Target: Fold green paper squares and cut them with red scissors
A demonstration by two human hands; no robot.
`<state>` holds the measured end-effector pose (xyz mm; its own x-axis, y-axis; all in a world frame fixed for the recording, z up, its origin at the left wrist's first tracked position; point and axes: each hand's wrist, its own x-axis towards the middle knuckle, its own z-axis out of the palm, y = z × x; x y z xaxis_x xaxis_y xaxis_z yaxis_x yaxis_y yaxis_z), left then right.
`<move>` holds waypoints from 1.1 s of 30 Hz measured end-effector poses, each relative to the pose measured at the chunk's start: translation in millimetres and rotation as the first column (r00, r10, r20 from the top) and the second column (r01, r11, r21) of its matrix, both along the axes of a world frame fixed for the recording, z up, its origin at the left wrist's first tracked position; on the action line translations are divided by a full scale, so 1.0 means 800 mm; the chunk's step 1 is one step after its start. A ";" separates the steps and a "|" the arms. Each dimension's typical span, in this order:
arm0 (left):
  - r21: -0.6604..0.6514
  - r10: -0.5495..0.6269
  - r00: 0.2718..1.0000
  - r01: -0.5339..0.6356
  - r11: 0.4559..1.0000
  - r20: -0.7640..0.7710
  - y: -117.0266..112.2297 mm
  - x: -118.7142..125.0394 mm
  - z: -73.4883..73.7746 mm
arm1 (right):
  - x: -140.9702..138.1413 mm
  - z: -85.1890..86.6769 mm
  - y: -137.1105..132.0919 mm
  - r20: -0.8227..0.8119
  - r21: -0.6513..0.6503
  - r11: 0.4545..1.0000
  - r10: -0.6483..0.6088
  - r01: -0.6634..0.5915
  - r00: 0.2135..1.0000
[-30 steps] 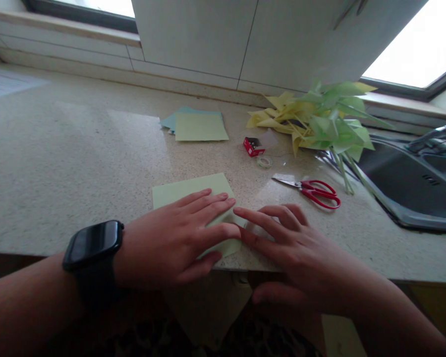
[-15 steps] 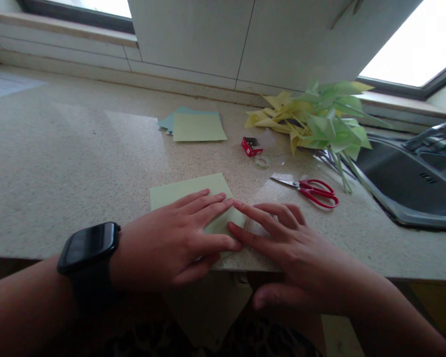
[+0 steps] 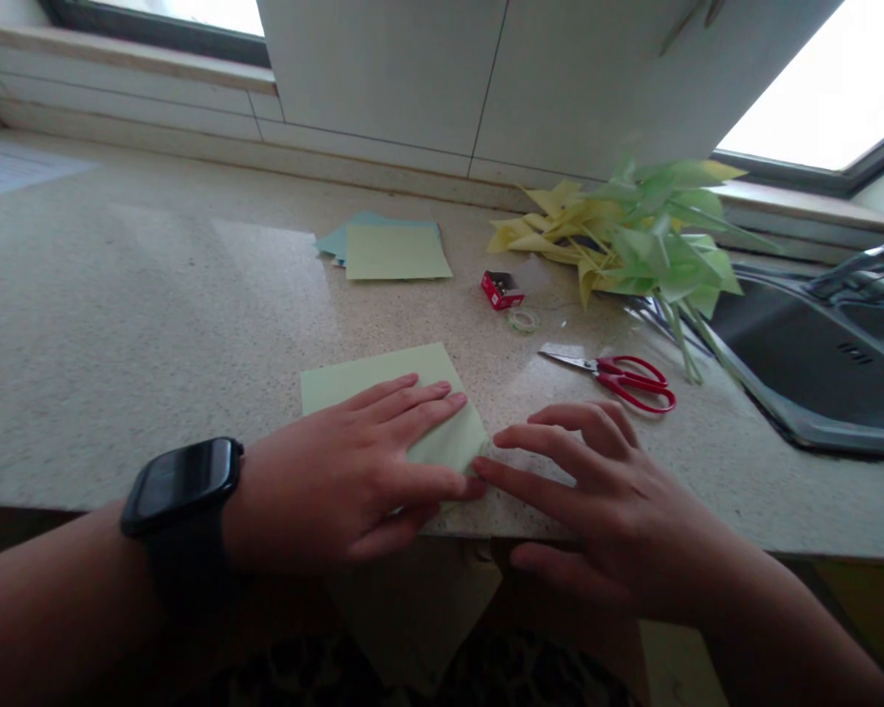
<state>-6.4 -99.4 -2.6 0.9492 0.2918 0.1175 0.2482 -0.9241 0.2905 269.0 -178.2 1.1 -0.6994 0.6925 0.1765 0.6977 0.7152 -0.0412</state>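
A pale green sheet of paper (image 3: 372,373) lies at the counter's front edge, its right side folded over toward the middle. Spread flat across it, my left hand (image 3: 372,462) presses the paper down, and a black watch sits on that wrist. My right hand (image 3: 581,496) is beside the paper's right corner, fingers apart, with its index fingertip at or very near the folded edge. Nothing shows between the fingers of my right hand. The lower part of the sheet is hidden under my left hand.
Red-handled scissors (image 3: 611,378) lie right of the paper. Behind are a small red box (image 3: 502,291), a tape roll (image 3: 523,320) and stacked coloured paper (image 3: 398,252). Yellow and green paper pinwheels (image 3: 663,236) lie beside the sink (image 3: 796,393). A printed sheet (image 3: 22,169) is far left.
My right hand has shifted right, away from the fold, and its fingers have lifted off the paper's face. My left hand stays pressed on the sheet.
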 end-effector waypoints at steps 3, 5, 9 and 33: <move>0.005 0.005 1.000 -0.005 1.000 0.017 -0.001 0.000 -0.001 | 0.000 0.000 0.001 0.019 -0.020 1.000 0.002 -0.002 1.000; 0.008 0.031 0.998 -0.032 0.999 0.046 -0.002 0.000 -0.004 | 0.000 0.002 0.003 0.036 -0.036 0.999 0.007 -0.005 0.999; 0.049 0.068 0.996 -0.071 0.996 0.053 -0.004 -0.001 -0.010 | -0.002 0.006 0.005 0.052 -0.058 0.998 0.010 -0.007 0.999; 0.139 0.211 0.975 -0.201 0.970 -0.062 0.014 -0.011 -0.014 | -0.012 0.012 0.012 0.128 -0.089 0.996 -0.002 0.013 0.992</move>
<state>-15.3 -88.6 -13.6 0.8779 0.4687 0.0975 0.4538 -0.8796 0.1428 259.3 -168.3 10.6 -0.7071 0.7068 0.0228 0.7066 0.7074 -0.0147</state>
